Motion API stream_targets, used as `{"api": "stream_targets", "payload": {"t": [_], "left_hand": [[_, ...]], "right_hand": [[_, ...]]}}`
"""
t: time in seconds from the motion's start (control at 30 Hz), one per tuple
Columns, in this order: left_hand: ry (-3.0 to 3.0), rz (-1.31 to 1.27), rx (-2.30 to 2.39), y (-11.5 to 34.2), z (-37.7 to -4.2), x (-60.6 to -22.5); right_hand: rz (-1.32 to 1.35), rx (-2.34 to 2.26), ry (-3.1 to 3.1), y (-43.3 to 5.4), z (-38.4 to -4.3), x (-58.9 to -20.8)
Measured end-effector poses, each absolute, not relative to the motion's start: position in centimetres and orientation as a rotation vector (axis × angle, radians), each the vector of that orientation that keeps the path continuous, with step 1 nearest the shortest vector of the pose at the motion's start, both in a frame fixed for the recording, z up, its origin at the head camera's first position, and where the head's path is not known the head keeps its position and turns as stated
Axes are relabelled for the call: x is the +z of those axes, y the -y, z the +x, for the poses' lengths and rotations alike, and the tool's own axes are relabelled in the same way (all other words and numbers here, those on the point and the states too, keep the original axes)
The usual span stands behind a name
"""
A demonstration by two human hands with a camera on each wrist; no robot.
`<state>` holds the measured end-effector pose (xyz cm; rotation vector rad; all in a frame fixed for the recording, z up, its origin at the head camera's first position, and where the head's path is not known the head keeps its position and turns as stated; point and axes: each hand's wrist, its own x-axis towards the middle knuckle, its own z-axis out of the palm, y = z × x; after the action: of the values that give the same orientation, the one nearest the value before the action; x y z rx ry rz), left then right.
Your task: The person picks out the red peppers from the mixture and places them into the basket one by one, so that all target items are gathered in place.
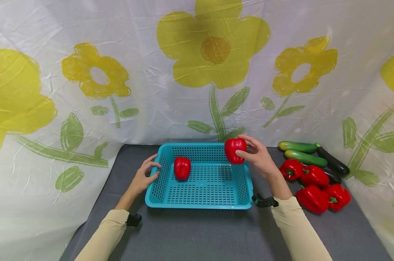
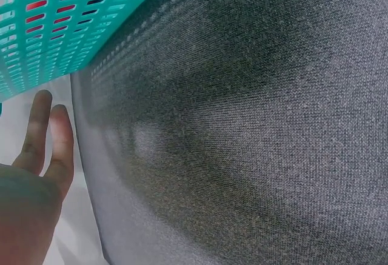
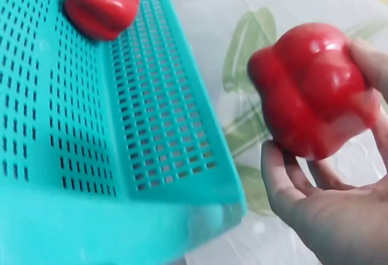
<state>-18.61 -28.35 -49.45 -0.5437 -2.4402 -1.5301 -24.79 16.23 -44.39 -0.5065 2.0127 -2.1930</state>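
My right hand (image 1: 259, 157) grips a red bell pepper (image 1: 233, 150) between thumb and fingers, over the back right corner of a blue plastic basket (image 1: 201, 207). In the right wrist view the held bell pepper (image 3: 315, 92) shows its lobed surface, with fingers under it and the thumb on the far side. Another red bell pepper (image 1: 182, 168) lies inside the basket, towards the left. My left hand (image 1: 144, 177) is at the basket's left rim, its fingers spread and loosely bent. Two of its fingers (image 2: 62, 137) extend beside the basket wall in the left wrist view.
Several red bell peppers (image 1: 312, 199) lie in a group on the dark grey table (image 1: 197, 235), right of the basket. Behind them are green zucchini (image 1: 306, 158) and dark eggplants (image 1: 334, 160). A white flower-printed cloth (image 1: 145, 108) hangs along the back and sides.
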Motion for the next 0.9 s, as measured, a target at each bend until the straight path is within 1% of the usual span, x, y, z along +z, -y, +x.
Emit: {"api": "stream_targets", "payload": {"t": [0.2,0.9], "left_hand": [[2.450,-0.550,-1.504,27.9,-17.9,-48.4],[2.457,-0.544,-1.533,28.0,-18.1,-48.5]], "right_hand": [[-0.543,-2.187,-1.985,-15.0,-24.9,-44.2],[-0.578,-2.031,-2.029,-11.5,-25.7,-43.9]]}}
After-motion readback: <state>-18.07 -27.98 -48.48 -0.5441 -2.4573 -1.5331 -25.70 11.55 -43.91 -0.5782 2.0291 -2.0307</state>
